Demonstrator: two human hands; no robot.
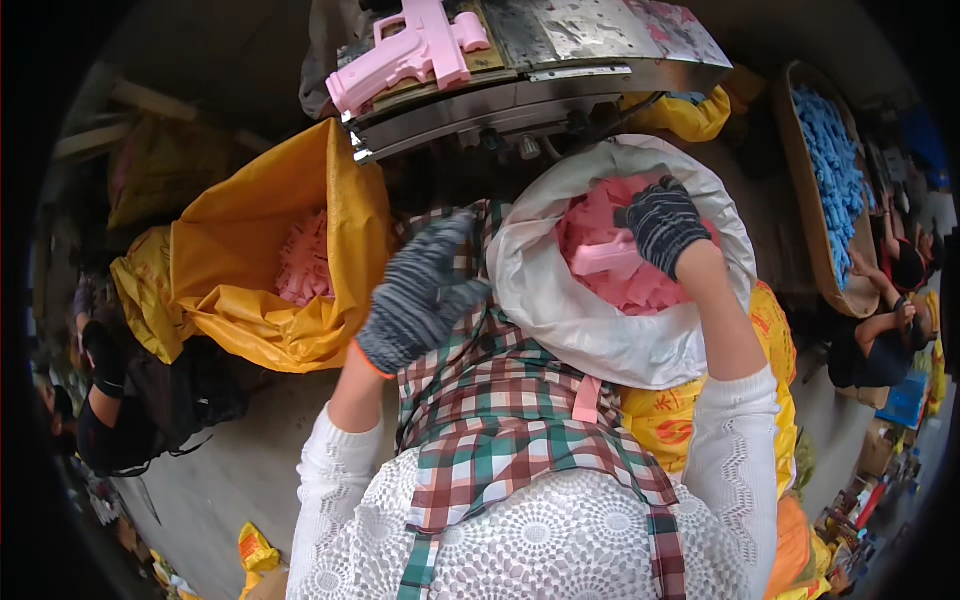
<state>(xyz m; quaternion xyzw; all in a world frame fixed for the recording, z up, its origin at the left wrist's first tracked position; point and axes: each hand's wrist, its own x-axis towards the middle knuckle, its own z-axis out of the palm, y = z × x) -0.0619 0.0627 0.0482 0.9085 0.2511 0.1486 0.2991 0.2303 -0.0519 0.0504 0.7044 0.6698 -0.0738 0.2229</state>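
Observation:
My right hand (665, 228), in a dark grey striped knit glove, is inside a white woven sack (530, 300) filled with pink plastic pieces (640, 297). Its fingers are curled against a lighter pink toy gun piece (607, 257), which pokes out to the left of the glove; part of the grip is hidden. My left hand (425, 295), gloved alike, hovers over my checked apron (500, 375) with fingers stretched and thumb apart, holding nothing. A pink toy gun (415, 55) lies on the metal machine bed ahead. One pink strip (587, 398) rests on the apron.
To the left stands an open yellow sack (240, 245) with more pink pieces (305, 262) inside. The metal machine bed (590, 85) overhangs both sacks. At far right, co-workers' hands (878, 275) are by a long basket (815, 190) of blue pieces (832, 150).

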